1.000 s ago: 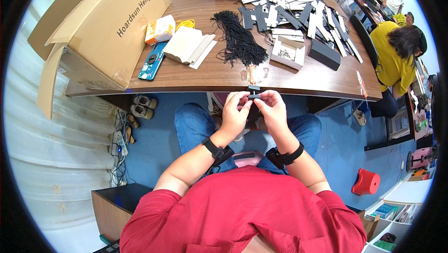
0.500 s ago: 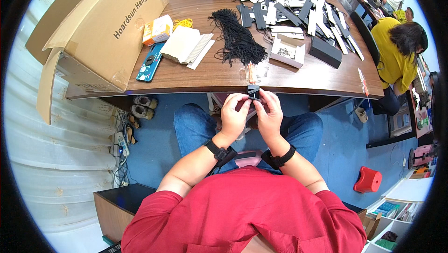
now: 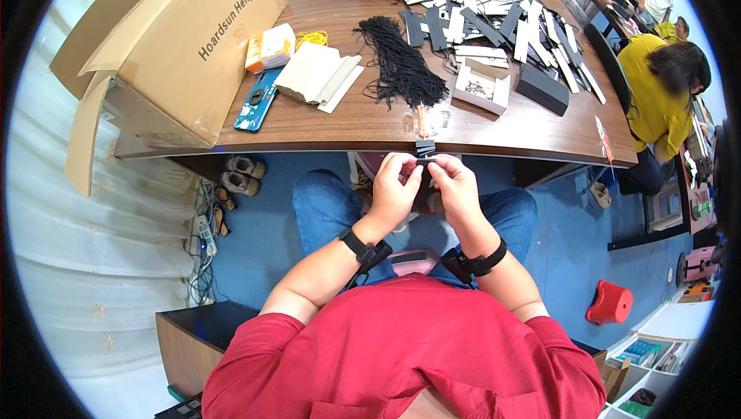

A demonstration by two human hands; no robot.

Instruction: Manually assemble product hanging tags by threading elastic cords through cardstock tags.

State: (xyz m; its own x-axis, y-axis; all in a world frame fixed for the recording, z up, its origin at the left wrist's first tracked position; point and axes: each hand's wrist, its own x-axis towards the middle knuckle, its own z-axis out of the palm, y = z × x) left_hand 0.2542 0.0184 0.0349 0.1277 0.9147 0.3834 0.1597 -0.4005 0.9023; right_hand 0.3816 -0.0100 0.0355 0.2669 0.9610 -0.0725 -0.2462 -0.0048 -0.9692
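Observation:
Between the fingertips of my left hand [image 3: 396, 186] and my right hand [image 3: 457, 186] is a small dark strip [image 3: 424, 161], largely covered by the fingers. Both hands are pinched close together over my lap, just off the table's near edge. Right beyond the fingers, a few small black pieces [image 3: 425, 146] overlap at that edge; whether they join the strip I cannot tell. Farther in lies a bundle of black cords [image 3: 397, 60], its near end by clear tape [image 3: 434, 118]. An open white box [image 3: 482, 87] with tiny bits inside sits to its right, beside a closed black box [image 3: 543, 89].
A large cardboard box [image 3: 181, 48] stands left on the brown table [image 3: 332, 129]. Near it are a blue phone [image 3: 257, 101], an orange-white carton [image 3: 270, 48] and stacked white cards [image 3: 312, 73]. Black and white strips [image 3: 494, 21] heap at back right. A red stool [image 3: 609, 301] stands on the floor.
The black pieces at the table edge now show more apart from my fingertips, which pinch a thin strip. My right forearm has shifted slightly right. The whole view has moved a little.

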